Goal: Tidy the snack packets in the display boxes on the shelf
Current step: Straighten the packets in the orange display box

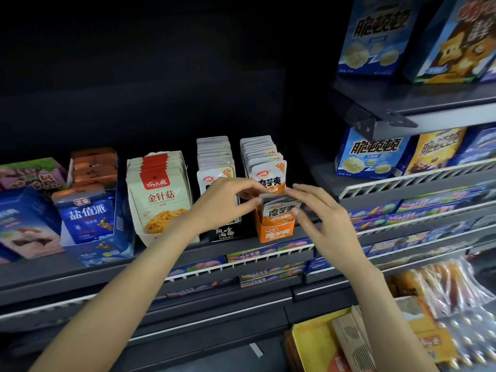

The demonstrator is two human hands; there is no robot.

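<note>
Head camera view: a person's two hands met at the front of an orange display box (275, 231) standing at the front edge of a dark shelf (80, 267). The left hand (224, 202) and the right hand (320, 218) each pinched an upper corner of the front snack packet (277, 212), which sat low and tilted in the box. Behind it, an orange-and-white packet (269, 178) stood higher, heading a row that ran toward the back of the shelf.

By appearance, the work was partway through. The neighbouring black box (225, 233), touching the orange one on its left, held a straight file of white packets (214, 154), and a cream box of mushroom packets (158, 194) farther left also looked orderly. What remained, it seemed, was seating the front packet upright and level with its row; the blue box (88, 210) toward the left end might still need checking.

Room was tight at the sides, with boxes set close together, but open above the rows, where the dark back of the shelf left free space. An upper shelf bracket (375, 122) jutted out well to the right, apart from the hands.
</note>
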